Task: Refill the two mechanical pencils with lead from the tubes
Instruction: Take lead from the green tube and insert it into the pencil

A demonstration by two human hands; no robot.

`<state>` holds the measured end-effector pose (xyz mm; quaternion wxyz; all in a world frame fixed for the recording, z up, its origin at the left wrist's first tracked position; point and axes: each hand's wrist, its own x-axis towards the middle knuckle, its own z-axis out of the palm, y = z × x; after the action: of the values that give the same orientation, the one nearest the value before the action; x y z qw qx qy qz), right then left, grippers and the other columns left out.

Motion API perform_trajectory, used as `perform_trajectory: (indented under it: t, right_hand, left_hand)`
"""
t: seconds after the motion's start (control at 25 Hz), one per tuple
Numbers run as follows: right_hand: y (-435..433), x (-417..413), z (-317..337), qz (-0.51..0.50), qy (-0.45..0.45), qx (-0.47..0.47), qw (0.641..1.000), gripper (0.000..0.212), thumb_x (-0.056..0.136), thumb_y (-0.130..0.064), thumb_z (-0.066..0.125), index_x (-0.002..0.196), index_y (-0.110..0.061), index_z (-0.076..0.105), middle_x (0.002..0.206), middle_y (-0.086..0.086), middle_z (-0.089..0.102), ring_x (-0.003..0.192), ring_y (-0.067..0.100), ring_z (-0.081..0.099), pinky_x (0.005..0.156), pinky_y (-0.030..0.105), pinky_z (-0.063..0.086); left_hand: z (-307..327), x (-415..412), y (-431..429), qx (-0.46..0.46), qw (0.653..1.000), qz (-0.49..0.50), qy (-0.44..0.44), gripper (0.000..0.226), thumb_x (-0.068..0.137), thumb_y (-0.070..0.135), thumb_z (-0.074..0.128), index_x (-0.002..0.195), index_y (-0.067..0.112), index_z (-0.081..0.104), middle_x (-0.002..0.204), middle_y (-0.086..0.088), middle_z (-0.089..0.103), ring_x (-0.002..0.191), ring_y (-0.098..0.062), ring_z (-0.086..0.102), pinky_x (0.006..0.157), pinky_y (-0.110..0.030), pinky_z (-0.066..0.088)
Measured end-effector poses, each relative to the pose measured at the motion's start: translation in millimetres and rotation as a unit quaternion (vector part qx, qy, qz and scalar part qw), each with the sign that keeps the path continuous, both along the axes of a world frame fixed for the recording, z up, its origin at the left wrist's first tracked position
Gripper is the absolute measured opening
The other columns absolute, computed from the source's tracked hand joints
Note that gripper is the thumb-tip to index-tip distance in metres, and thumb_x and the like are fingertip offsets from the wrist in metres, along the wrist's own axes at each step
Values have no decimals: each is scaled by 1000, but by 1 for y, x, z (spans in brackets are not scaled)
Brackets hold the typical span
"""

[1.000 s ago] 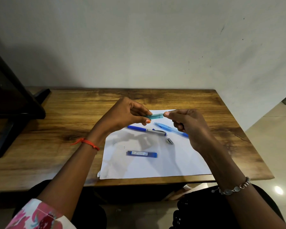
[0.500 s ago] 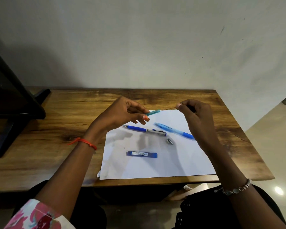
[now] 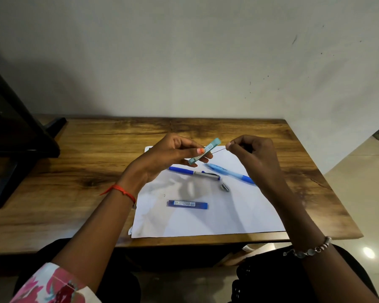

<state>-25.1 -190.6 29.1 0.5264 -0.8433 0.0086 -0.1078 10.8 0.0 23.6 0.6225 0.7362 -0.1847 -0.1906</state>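
Observation:
My left hand (image 3: 169,156) holds a teal lead tube (image 3: 206,150) tilted up to the right, above the white paper (image 3: 239,213). My right hand (image 3: 252,154) pinches a thin lead stick (image 3: 219,150) that runs from its fingertips to just beside the tube. On the paper lie a dark blue and silver mechanical pencil (image 3: 194,172), a light blue mechanical pencil (image 3: 230,173), a small metal cap (image 3: 225,187) and a dark blue lead tube (image 3: 187,204).
The paper lies on a wooden table (image 3: 74,189) against a pale wall. A black stand (image 3: 13,138) occupies the table's left end. The table's right edge drops to a tiled floor (image 3: 363,193).
My right hand drew a thin lead out of the teal tube and moved away to the right. My left hand tilted the tube's far end upward.

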Motion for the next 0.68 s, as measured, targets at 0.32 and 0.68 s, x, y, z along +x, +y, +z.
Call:
perform_trajectory:
  t: [0.32, 0.68]
  right_hand:
    - [0, 0, 3, 14, 69, 92, 993, 17, 87, -9, 54, 77, -9, 68, 55, -4, 49, 51, 4, 38, 47, 15, 32]
    - [-18, 2, 5, 58, 147, 338, 928, 20, 92, 10, 36, 101, 2, 53, 88, 17, 65, 72, 19, 70, 65, 20, 58]
  left_hand:
    - [1, 1, 1, 33, 999, -14, -12, 15, 87, 12, 57, 88, 17, 72, 75, 16, 74, 74, 2, 66, 69, -11, 52]
    - [-4, 4, 5, 70, 998, 8, -6, 14, 86, 16, 60, 89, 21, 73, 78, 14, 73, 77, 1, 64, 70, -12, 50]
